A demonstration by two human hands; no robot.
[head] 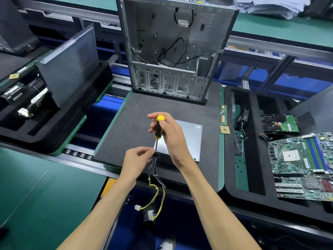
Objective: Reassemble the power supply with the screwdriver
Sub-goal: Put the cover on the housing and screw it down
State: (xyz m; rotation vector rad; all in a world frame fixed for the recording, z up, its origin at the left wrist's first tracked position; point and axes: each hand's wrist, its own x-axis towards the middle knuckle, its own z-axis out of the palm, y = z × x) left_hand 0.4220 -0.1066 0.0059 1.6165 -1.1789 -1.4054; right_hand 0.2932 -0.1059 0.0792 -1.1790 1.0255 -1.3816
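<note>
Nearest, at 6 o'clock, a cable bundle (156, 186) of yellow, black and purple wires hanging off the bench edge, ending in white connectors low in the frame. Just above it, left hand (137, 157) with fingers curled, fingertips pinched together at the near-left corner of the power supply (185, 139), right where the wires leave the casing; whether a screw sits in that pinch cannot be told. Right beside it, at 1 o'clock from the left hand, right hand (167, 134) wrapped round the black-and-yellow screwdriver (158, 128), held nearly upright, yellow cap topmost, shaft pointing down to the same corner, tip touching or almost touching the metal. Power supply itself a flat grey metal box lying at the centre of the view on a dark foam mat (126, 123), partly covered by the right hand. To 3 o'clock of the mat, a black foam tray (232, 177) holding a motherboard (304, 165) with blue and green memory slots, a hard drive (279, 123) behind it toward 2 o'clock, and a small square processor chip (224, 130) on the tray's left rim. To 9 o'clock, another black foam tray (45, 139) with a dark side panel (70, 65) leaning in it. Farthest, at 12 o'clock, an opened computer case (173, 47) standing upright at the mat's back edge, loose black cables dangling inside.
</note>
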